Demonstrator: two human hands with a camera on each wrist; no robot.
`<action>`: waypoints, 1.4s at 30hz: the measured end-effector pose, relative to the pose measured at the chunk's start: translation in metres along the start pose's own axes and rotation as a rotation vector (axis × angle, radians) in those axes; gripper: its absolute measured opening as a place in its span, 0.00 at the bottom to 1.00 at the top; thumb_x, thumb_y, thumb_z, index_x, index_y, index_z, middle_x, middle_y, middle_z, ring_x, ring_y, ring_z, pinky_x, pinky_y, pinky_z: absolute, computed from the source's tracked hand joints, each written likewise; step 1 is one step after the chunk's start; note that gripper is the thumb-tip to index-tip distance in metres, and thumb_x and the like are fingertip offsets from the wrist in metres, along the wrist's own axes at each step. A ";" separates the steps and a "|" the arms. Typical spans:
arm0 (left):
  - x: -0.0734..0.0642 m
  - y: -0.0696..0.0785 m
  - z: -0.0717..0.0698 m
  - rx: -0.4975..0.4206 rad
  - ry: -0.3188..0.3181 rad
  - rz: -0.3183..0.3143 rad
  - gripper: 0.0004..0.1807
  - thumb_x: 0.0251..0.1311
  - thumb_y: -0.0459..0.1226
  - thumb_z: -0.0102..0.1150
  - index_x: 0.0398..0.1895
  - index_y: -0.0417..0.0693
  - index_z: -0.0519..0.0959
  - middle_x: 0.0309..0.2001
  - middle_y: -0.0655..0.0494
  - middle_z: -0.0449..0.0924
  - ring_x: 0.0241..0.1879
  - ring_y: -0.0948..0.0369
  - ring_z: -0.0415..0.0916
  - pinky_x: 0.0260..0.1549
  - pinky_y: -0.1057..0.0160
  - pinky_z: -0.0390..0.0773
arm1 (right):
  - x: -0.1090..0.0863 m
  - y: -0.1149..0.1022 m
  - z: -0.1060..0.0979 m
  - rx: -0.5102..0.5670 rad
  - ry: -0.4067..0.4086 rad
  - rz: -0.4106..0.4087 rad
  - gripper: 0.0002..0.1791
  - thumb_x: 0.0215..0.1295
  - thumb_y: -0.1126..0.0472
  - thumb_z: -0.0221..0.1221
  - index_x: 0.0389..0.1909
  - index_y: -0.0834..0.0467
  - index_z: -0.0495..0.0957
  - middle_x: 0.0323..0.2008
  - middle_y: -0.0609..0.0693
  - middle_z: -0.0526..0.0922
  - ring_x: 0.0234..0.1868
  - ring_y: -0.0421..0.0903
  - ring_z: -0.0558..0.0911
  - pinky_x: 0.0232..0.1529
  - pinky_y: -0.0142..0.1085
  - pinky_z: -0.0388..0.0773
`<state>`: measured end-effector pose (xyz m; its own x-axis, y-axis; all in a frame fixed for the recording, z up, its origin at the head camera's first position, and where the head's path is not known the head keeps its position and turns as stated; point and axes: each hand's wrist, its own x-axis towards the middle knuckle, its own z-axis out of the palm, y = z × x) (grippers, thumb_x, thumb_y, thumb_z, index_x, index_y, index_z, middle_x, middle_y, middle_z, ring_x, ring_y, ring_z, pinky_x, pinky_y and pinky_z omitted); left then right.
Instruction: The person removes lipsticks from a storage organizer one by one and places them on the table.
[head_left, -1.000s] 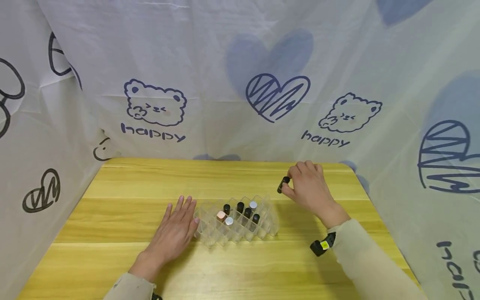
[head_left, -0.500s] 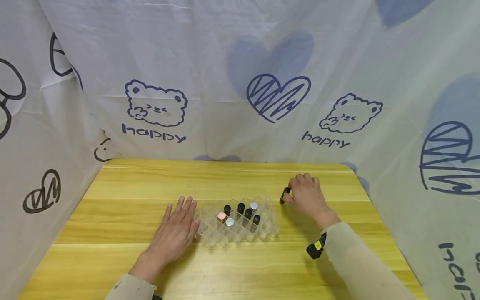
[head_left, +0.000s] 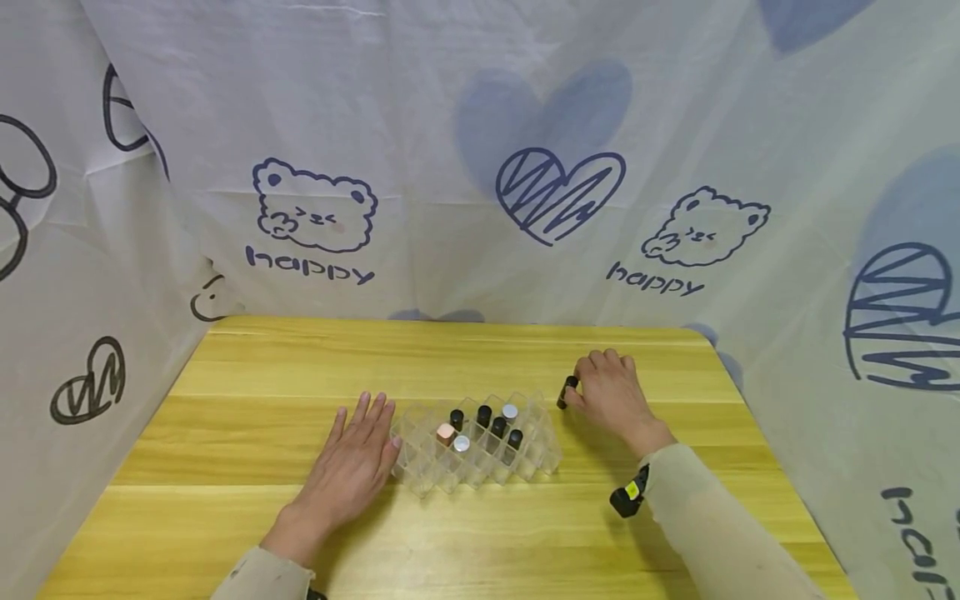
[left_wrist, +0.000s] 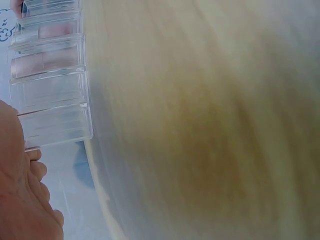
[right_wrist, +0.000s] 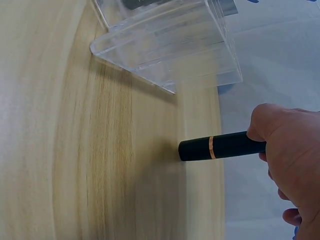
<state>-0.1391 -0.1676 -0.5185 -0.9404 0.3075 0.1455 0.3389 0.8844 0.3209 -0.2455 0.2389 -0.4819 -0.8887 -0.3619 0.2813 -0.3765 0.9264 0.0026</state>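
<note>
My right hand (head_left: 611, 393) pinches a black lipstick tube (right_wrist: 222, 146) with a thin gold band between thumb and fingers. In the right wrist view the tube's far end points down, close over the table. The hand is just right of a clear lipstick organizer (head_left: 420, 467) with diamond-shaped slots. Fingers straight, my left hand (head_left: 348, 467) lies flat at the organizer's left end, its thumb right at the wall. Several lipsticks stand in the slots: black-capped ones such as this lipstick (head_left: 515, 439), a pink-topped lipstick (head_left: 446, 433) and two with pale silvery tops, one of them this lipstick (head_left: 461, 444).
The organizer stands mid-table on a yellow wood-grain table (head_left: 450, 550). Behind and at both sides hangs a pale curtain (head_left: 435, 167) with heart and bear drawings. A black wrist strap with a camera (head_left: 628, 497) sits on my right wrist.
My right hand has come down and a little nearer with the lipstick tube, then stayed almost still over the last half second. The left hand keeps its place by the organizer.
</note>
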 end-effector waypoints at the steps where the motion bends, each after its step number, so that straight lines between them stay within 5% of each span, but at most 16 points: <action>1: 0.000 0.000 0.000 -0.001 -0.003 -0.003 0.35 0.86 0.52 0.32 0.84 0.38 0.52 0.85 0.43 0.48 0.85 0.46 0.40 0.83 0.37 0.39 | 0.000 0.000 0.000 0.001 -0.002 0.002 0.14 0.66 0.53 0.65 0.40 0.61 0.82 0.37 0.54 0.81 0.39 0.55 0.72 0.42 0.47 0.65; 42: 0.000 -0.001 0.001 -0.016 0.002 -0.004 0.35 0.86 0.52 0.32 0.84 0.38 0.53 0.84 0.41 0.50 0.85 0.45 0.40 0.83 0.37 0.41 | 0.002 0.001 -0.003 0.007 -0.036 0.009 0.15 0.68 0.51 0.63 0.40 0.60 0.81 0.39 0.54 0.81 0.41 0.55 0.72 0.43 0.47 0.65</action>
<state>-0.1396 -0.1681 -0.5201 -0.9416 0.3035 0.1460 0.3358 0.8797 0.3367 -0.2469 0.2390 -0.4783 -0.9009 -0.3576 0.2461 -0.3705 0.9288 -0.0066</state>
